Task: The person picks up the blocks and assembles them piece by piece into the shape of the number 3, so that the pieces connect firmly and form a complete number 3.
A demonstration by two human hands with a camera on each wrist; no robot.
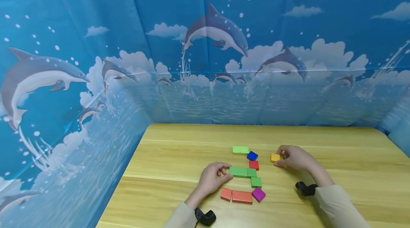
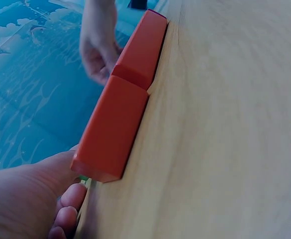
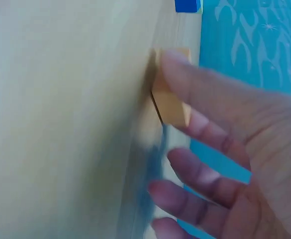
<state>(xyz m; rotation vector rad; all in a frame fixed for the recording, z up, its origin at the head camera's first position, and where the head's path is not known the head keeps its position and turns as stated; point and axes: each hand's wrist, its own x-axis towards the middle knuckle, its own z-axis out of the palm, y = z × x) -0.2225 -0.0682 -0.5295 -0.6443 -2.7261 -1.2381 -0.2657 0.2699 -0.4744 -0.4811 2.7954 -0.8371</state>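
My left hand [image 1: 213, 178] pinches the left end of a long green block [image 1: 238, 171] between thumb and index finger. A small green block [image 1: 251, 173] touches that block's right end, and another green block [image 1: 256, 182] lies just below. To the right, my right hand [image 1: 296, 157] holds a yellow block [image 1: 274, 158] by its edges; in the right wrist view the thumb lies over the yellow block [image 3: 171, 104] and the other fingers are loosely bent. In the left wrist view an orange-red block [image 2: 110, 129] stands near my left thumb, hiding most of the grip.
Above the green row lie a red block [image 1: 254, 165], a blue block [image 1: 252, 155] and a light green block [image 1: 240, 150]. Below it are a short orange block [image 1: 226, 194], a long orange-red block [image 1: 242, 197] and a purple block [image 1: 258, 194]. Dolphin-print curtains [image 1: 205, 100] enclose the wooden table [image 1: 179, 142].
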